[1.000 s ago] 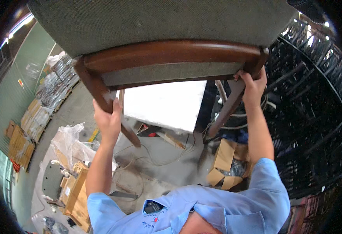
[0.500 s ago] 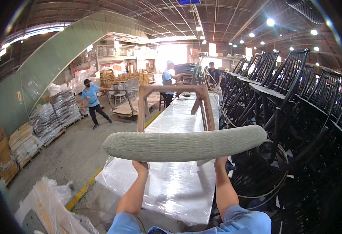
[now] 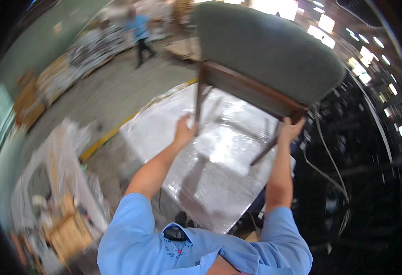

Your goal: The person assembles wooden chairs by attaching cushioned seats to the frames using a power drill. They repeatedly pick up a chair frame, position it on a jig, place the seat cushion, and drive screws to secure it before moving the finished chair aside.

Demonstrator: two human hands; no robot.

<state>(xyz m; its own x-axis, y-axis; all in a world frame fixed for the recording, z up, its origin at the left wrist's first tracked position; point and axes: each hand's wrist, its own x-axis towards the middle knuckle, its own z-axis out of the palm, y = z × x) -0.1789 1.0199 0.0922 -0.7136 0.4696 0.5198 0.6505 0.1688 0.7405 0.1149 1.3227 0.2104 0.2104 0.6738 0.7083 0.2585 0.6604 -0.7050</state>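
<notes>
Head view, blurred by motion. Dining chair [image 3: 265, 55] raised overhead, tilted, green upholstered seat uppermost, dark wooden frame and legs pointing down toward plastic-wrapped bench [image 3: 219, 151].

Left hand [image 3: 185, 129] closed around a front leg just below the seat rail. Right hand [image 3: 291, 128] closed on the opposite corner of the frame, where leg meets rail. Both arms near full stretch, light blue sleeves at lower edge.

Surroundings: stacked dark chair frames [image 3: 366, 151] close on the right, loose cable [image 3: 327, 156] hanging beside them. Yellow floor line [image 3: 114, 130] left of the bench. Cardboard boxes [image 3: 68, 233] and clutter lower left. Another person in a blue top [image 3: 139, 30] well away on the concrete floor, not involved.

Handling notes, as judgement:
- Keep both grips on solid frame, never on the upholstery; fabric marks easily.
- Hold wrists firm; weight sits high and off-centre, so likely to swing.
- Lower with legs level, to land all feet on the wrap together and avoid tearing the film.
- Mind the right side: little clearance to the stacked frames and the cable; risk of snagging a leg.
- Slow the turn; hard to judge leg tips from below.
</notes>
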